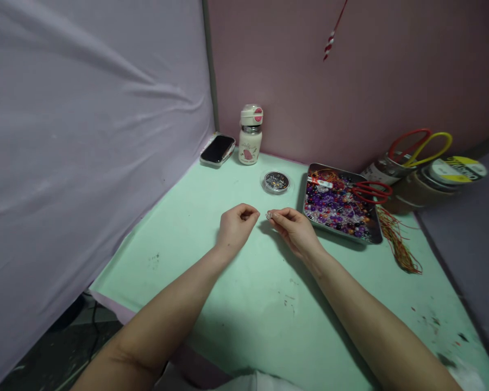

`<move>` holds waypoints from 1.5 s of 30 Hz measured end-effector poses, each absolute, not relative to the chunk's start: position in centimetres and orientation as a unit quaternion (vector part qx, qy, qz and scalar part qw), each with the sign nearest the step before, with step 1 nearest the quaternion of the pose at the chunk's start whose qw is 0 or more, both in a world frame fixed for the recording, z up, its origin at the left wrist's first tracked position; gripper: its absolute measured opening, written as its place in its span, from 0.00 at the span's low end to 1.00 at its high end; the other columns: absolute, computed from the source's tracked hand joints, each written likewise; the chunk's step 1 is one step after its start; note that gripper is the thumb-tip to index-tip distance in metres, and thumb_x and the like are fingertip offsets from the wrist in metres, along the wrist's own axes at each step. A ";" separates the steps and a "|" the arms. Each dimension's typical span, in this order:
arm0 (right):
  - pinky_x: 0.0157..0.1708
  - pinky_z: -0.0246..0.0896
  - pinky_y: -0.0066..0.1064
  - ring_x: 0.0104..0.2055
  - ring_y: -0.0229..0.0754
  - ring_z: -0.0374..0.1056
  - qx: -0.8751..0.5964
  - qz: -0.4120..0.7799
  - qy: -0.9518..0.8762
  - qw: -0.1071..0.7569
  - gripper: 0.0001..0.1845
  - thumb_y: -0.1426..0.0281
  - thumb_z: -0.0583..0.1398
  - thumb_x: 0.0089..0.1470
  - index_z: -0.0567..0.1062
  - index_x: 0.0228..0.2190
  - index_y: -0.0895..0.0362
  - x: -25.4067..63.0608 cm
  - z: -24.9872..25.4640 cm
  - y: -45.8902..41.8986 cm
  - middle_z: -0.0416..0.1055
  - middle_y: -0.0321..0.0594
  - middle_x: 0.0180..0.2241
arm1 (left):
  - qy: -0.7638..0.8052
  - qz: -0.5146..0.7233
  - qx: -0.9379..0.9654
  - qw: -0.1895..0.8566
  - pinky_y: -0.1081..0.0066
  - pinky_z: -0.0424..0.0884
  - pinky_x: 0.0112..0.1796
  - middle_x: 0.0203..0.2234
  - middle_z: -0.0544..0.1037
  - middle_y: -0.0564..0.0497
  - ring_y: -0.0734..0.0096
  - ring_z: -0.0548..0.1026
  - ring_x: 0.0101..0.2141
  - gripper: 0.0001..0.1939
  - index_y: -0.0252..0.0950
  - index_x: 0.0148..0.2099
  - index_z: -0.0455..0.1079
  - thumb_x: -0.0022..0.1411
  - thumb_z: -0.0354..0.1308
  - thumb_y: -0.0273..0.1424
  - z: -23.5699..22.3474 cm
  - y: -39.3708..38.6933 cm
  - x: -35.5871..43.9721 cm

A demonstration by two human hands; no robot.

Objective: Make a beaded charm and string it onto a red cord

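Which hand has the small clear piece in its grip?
The right hand, the one nearer the bead-filled tray: the clear piece shows in its pinch. The left hand pinches too, but no held item is discernible.

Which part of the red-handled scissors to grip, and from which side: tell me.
Take the red-handled scissors by the loops, probably best from above, near side: the loops reach over the right rim of the tray, while jars stand close behind.

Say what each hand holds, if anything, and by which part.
The right hand pinches a small, clear, bead-like piece by its right side. The left hand is pinched shut; whether it holds anything cannot be told.
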State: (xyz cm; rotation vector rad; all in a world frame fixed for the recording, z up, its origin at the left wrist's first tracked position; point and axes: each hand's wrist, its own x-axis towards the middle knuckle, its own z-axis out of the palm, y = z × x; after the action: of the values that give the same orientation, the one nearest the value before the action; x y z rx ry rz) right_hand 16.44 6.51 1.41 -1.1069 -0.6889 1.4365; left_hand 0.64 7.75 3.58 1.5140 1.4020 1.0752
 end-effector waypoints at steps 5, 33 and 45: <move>0.44 0.68 0.28 0.36 0.34 0.71 -0.466 0.610 -0.288 0.573 0.12 0.68 0.72 0.35 0.75 0.23 0.56 16.4 1.1 6.6 0.76 0.36 0.33 | 0.562 0.397 0.628 0.363 0.72 0.66 0.31 0.23 0.76 0.54 0.74 0.71 0.26 0.05 0.36 0.28 0.73 0.53 0.56 0.29 3.5 7.6 0.7; 0.47 0.68 0.34 0.37 0.37 0.71 -0.478 0.590 -0.310 0.573 0.13 0.66 0.72 0.36 0.75 0.23 0.56 15.9 1.1 6.2 0.76 0.38 0.34 | 0.557 0.337 0.688 0.321 0.71 0.63 0.31 0.23 0.76 0.54 0.72 0.70 0.26 0.06 0.38 0.26 0.72 0.51 0.54 0.25 3.6 7.6 0.2; 0.46 0.68 0.34 0.36 0.36 0.71 -0.477 0.596 -0.302 0.571 0.14 0.66 0.73 0.35 0.75 0.23 0.56 15.8 1.1 6.2 0.76 0.36 0.33 | 0.553 0.338 0.692 0.318 0.71 0.63 0.31 0.23 0.76 0.54 0.72 0.70 0.26 0.06 0.38 0.25 0.71 0.51 0.54 0.25 3.5 7.5 0.2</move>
State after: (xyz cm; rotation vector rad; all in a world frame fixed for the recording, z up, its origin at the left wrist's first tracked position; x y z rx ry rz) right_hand 15.84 6.23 1.08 -1.1189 -0.7090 1.3974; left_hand 0.23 7.53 3.48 1.8195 1.4547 0.8892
